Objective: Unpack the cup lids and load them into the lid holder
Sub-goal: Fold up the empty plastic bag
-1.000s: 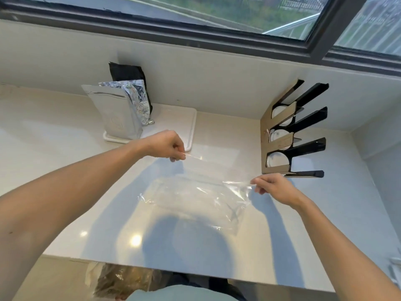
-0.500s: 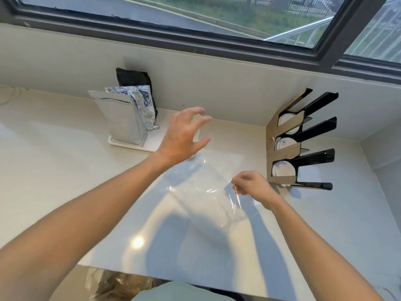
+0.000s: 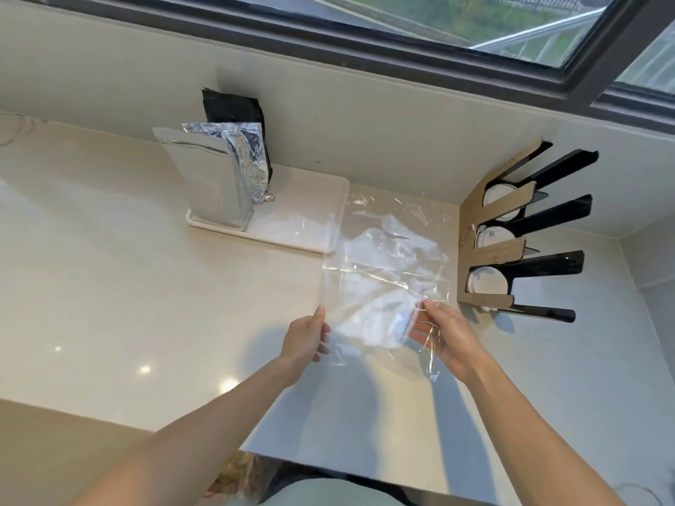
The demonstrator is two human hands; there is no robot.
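A clear, empty-looking plastic bag [image 3: 387, 264] is stretched flat above the pale counter, in front of the lid holder. My left hand [image 3: 306, 341] pinches its near left edge, thumb on top. On the near right edge my right hand [image 3: 447, 341] holds the film between thumb and fingers, partly seen through the plastic. The black and cardboard lid holder [image 3: 485, 255] stands against the wall at the right. White cup lids sit in its slots: one low [image 3: 487, 283], one in the middle [image 3: 494, 236], one at the top [image 3: 501, 196].
A white tray [image 3: 310, 210] lies at the back wall, left of the bag. On it stand a silver foil pouch [image 3: 204, 180] and a black pouch [image 3: 233, 107]. The counter's front edge [image 3: 328, 469] runs close to my body, with a crinkled bag [image 3: 237, 476] below it.
My left hand, lifted open off the bag half a second ago, now grips its left edge again. The bag went from bunched in my right hand to spread out, farther toward the wall.
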